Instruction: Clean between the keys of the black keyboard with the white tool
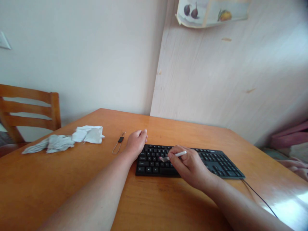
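Note:
A black computer keyboard (166,171) lies on the wooden table in front of me. In a pinch, my right hand (189,163) holds a small brush (180,154) with a white handle. Its flat, pale head points left and down at the keys on the left half, seemingly touching them. My left hand (137,142) is closed, with curled fingers, at the keyboard's back left corner. Whether those fingers grip anything is hidden. Left of that hand lies a thin wire loop with a black clip (120,139).
Crumpled white cloths or tissues (88,134) lie at the table's left. A cable (260,192) runs from the keyboard to the lower right. Behind the table (192,126) stand a wall and a pale panel (204,73). A wooden chair (29,94) is at far left.

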Available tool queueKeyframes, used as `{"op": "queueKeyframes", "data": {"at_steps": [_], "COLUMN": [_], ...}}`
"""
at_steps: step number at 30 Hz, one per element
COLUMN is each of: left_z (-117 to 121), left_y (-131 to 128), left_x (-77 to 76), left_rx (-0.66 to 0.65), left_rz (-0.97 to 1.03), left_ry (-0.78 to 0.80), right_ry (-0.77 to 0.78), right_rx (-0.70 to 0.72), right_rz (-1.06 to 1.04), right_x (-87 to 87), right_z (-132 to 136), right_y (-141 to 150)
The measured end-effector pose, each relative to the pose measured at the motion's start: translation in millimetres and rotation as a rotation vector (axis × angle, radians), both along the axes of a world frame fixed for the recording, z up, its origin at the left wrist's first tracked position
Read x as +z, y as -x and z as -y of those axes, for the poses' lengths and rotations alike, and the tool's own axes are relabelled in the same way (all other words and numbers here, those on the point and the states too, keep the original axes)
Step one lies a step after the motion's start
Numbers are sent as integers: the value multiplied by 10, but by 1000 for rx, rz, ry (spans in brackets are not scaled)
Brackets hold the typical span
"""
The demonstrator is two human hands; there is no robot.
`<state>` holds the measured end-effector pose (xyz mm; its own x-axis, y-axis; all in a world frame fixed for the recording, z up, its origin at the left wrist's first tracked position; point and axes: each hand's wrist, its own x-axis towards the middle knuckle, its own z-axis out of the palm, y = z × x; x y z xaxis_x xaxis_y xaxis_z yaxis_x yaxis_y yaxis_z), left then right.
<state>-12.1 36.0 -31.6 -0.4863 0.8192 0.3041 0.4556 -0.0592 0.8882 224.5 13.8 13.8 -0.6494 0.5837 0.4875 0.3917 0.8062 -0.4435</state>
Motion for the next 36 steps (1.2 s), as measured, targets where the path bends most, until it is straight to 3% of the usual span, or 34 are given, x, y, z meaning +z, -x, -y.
{"op": "queueKeyframes", "data": {"at_steps": [10, 17, 23, 36], "left_z": [5, -1, 7, 17], "left_y": [-9, -2, -5, 10], "left_x": [3, -4, 13, 60], "left_rx": [-7, -7, -11, -18], "left_rz": [7, 2, 5, -24], "left_ry": [0, 3, 8, -8], "right_ry": [45, 262, 170, 358], "right_rx": [-3, 42, -8, 45], "right_rz": [23, -120, -126, -218], "right_x": [74, 20, 2, -71], "right_z": [42, 19, -10, -71], "right_y": [-43, -72, -60, -73]}}
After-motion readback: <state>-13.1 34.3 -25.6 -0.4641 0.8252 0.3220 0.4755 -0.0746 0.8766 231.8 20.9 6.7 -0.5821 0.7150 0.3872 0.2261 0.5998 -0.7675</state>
